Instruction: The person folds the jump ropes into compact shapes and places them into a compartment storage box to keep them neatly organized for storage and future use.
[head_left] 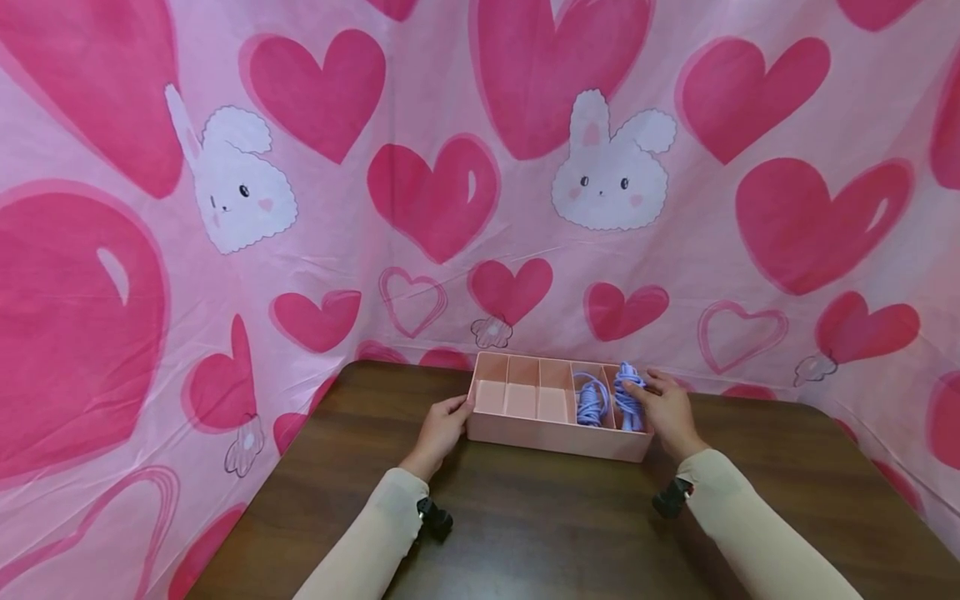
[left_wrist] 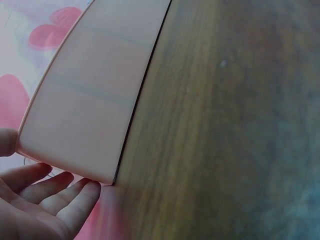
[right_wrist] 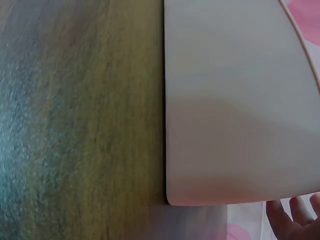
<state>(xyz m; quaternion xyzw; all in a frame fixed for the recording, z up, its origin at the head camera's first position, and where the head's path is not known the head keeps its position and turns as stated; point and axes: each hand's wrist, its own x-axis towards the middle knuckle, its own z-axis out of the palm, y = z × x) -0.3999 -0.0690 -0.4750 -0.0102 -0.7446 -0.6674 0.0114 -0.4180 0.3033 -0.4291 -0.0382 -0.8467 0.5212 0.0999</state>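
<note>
A pink divided organizer box [head_left: 555,440] sits near the table's far edge. Its two rightmost compartments hold coiled bluish-purple cords: one cord bundle [head_left: 592,404] lies lower, while the end bundle [head_left: 628,392] sticks up above the rim. At the box's left end, my left hand [head_left: 441,429] grips it, thumb by the rim and fingers [left_wrist: 80,197] against the end wall. My right hand [head_left: 670,412] holds the right end, its thumb reaching over the rim by the end bundle. Only some right fingertips [right_wrist: 280,217] show beside the box in the right wrist view.
The dark brown wooden table [head_left: 525,533] extends toward me and to both sides of the box. A pink cloth [head_left: 525,233] with hearts and white rabbits hangs behind and around the table. Small black devices sit at both wrists.
</note>
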